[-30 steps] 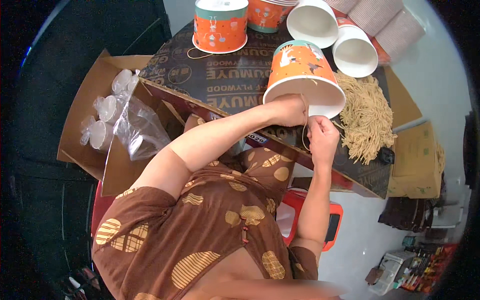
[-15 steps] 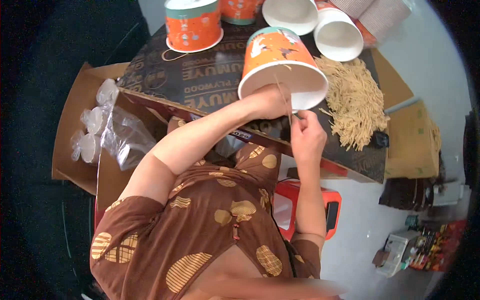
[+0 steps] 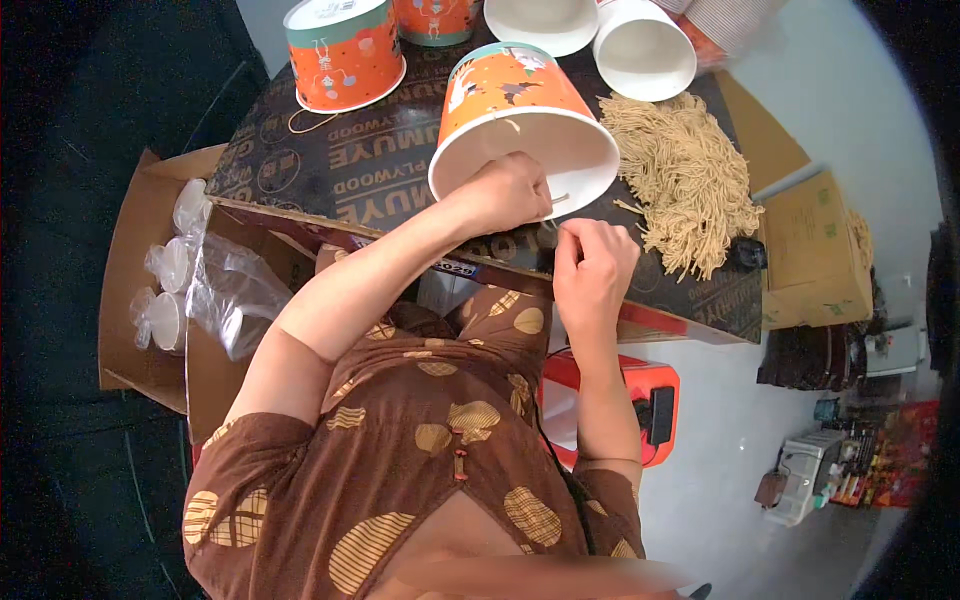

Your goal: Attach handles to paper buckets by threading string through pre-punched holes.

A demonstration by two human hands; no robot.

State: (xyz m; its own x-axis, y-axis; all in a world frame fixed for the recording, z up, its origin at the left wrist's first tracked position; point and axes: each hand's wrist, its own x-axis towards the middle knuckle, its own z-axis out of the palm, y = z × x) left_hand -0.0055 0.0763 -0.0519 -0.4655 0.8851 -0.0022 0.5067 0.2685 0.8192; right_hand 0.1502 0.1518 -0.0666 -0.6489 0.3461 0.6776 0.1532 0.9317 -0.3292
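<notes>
An orange paper bucket (image 3: 525,90) with a teal band and printed figures lies tilted on the table, its white open mouth toward me. My left hand (image 3: 508,195) is closed in front of that mouth. A short end of tan cord (image 3: 560,200) sticks out beside its fingers. Another bit of cord shows at the upper inside of the bucket's rim. Just below the rim, my right hand (image 3: 597,258) has thumb and fingers pressed together. What it pinches, if anything, is too small to make out. To its right lies a heap of tan cords (image 3: 685,180).
On the dark plywood table (image 3: 390,165) stand another orange bucket (image 3: 345,60) with a cord loop, and several white-mouthed buckets (image 3: 645,55) at the back. A cardboard box with plastic-wrapped cups (image 3: 172,265) is at left. A carton (image 3: 815,255) and a red stool (image 3: 645,410) are at right.
The cord that ran up between my hands no longer stretches across the bucket's mouth. My right hand sits slightly lower, farther from the left. The whole view has shifted a little.
</notes>
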